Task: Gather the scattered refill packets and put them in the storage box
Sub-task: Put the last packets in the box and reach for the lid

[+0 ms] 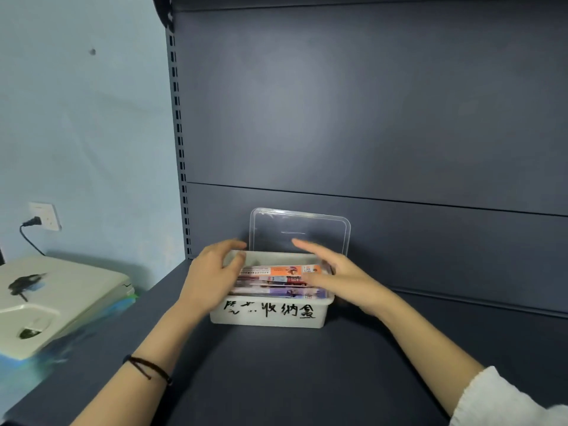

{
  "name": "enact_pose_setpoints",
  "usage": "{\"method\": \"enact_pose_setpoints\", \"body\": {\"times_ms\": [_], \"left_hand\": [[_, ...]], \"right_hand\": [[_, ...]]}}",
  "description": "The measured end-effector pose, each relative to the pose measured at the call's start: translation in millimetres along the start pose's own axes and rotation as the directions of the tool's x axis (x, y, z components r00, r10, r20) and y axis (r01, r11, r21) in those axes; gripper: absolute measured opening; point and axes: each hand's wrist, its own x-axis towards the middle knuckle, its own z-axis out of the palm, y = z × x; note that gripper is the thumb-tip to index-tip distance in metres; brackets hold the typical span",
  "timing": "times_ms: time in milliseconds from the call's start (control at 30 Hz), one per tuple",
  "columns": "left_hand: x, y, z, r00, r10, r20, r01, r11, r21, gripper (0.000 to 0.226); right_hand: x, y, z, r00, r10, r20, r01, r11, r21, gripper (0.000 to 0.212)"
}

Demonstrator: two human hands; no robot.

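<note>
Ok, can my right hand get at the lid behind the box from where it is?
Probably yes. The right hand hovers over the packets, fingers stretched toward the lid, which stands upright behind the box, nothing between.

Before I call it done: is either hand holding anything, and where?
Left hand: fingers curl at the left end of the storage box; grip cannot be told. Right hand holds nothing.

Single wide-angle head view, looking forward and down over the dark shelf (pixel 276 373) toward its back panel (pixel 368 118). Close range, storage box (pixel 319 315) centre frame, blue wall (pixel 86 124) left.
</note>
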Motion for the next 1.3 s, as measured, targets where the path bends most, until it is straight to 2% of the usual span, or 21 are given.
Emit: {"method": "enact_pose_setpoints", "body": {"times_ms": [67,167,233,333,400,500,667,767,867,967,1067,1167,1233,1300], "left_hand": [[-2.9,4.8,0.9,0.990,-0.136,0.030,0.139,0.975,-0.171,0.026],[-5.6,6.5,-0.9,0.986,-0.141,0.083,0.155,0.969,-0.194,0.031],[-7.2,2.8,-4.2,0.987,-0.071,0.143,0.087,0.990,-0.108,0.041],[-8.7,-3.8,-6.1,0.954,0.093,0.284,-0.120,0.990,0.079,0.058],[-8.6,-4.3,-6.3,0.941,0.115,0.318,-0.165,0.977,0.135,0.064],[-8.2,-4.4,-5.4,0.949,0.087,0.302,-0.124,0.987,0.106,0.061],[-7.8,-5.6,-2.3,0.953,0.064,0.295,-0.103,0.988,0.119,0.036],[-4.8,-6.8,0.4,0.949,0.036,0.312,-0.084,0.986,0.144,0.035],[-3.2,-10.6,2.5,0.931,-0.008,0.365,-0.055,0.985,0.163,0.037],[-2.8,-10.4,2.8,0.937,-0.003,0.349,-0.024,0.997,0.075,0.039],[-4.0,-6.6,4.0,0.970,0.025,0.240,-0.007,0.997,-0.074,0.062],[-4.3,-1.0,2.9,0.980,-0.143,0.135,0.186,0.897,-0.401,0.072],[-4.7,1.6,4.4,0.954,-0.256,0.158,0.300,0.781,-0.547,0.068],[-3.5,0.7,6.8,0.924,-0.315,0.219,0.381,0.690,-0.616,0.066]], "right_hand": [[2.2,1.5,-7.3,0.994,-0.014,-0.111,0.017,1.000,0.026,0.051],[4.3,3.3,-21.0,0.970,-0.009,-0.244,0.004,1.000,-0.022,0.036],[4.7,5.5,-30.5,0.969,0.001,-0.249,-0.035,0.991,-0.129,0.026],[4.9,10.2,-30.5,0.974,-0.009,-0.228,-0.060,0.955,-0.290,0.017],[5.6,12.7,-21.9,0.965,-0.053,-0.259,-0.041,0.937,-0.347,0.017],[7.0,16.6,-10.7,0.943,-0.141,-0.302,0.023,0.931,-0.364,0.017],[5.3,17.0,-6.2,0.926,-0.207,-0.315,0.091,0.934,-0.344,0.020],[3.2,14.8,-10.7,0.951,-0.220,-0.218,0.104,0.890,-0.444,0.017],[3.1,14.5,-16.1,0.931,-0.248,-0.268,0.105,0.884,-0.455,0.016],[4.5,16.9,-20.0,0.846,-0.325,-0.423,0.108,0.881,-0.460,0.016],[5.0,19.5,-23.6,0.799,-0.306,-0.517,0.067,0.900,-0.430,0.015],[3.9,20.5,-22.3,0.857,-0.183,-0.482,-0.027,0.918,-0.397,0.010],[3.2,20.7,-21.0,0.899,-0.128,-0.418,-0.057,0.914,-0.402,0.008],[2.0,19.7,-22.7,0.917,-0.101,-0.387,-0.069,0.913,-0.403,0.008]]}}
